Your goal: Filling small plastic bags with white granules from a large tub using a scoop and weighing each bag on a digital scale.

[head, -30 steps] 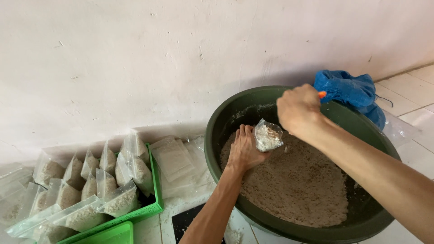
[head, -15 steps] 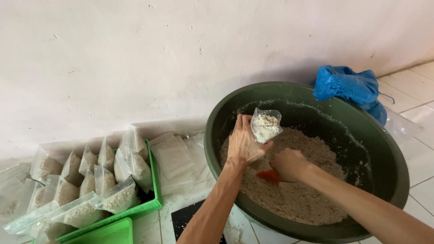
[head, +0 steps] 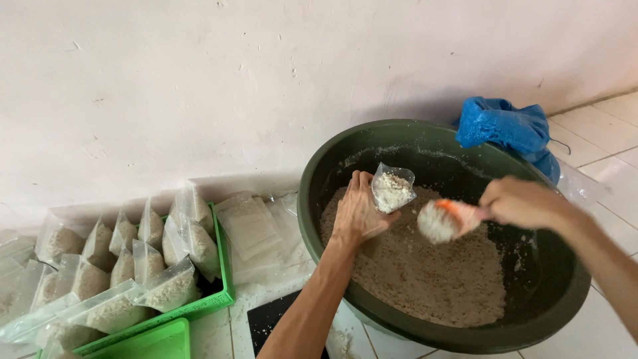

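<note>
Moved: my right hand [head: 522, 201] lifted the heaped orange scoop [head: 444, 219] from the grain, fingers wrapped on it.
Left hand [head: 359, 213]: my fingers pinch the small clear bag [head: 391, 189] as before.

Soft, even daylight, moderately bright; no glare; wall [head: 199, 80] washed pale; diffuse shadow on wall behind green basin [head: 345, 166], another under bags left; scoop [head: 442, 219] and right hand [head: 522, 203] motion-blurred; left hand [head: 355, 213] fairly sharp; slight wide-angle bend at edges.
</note>
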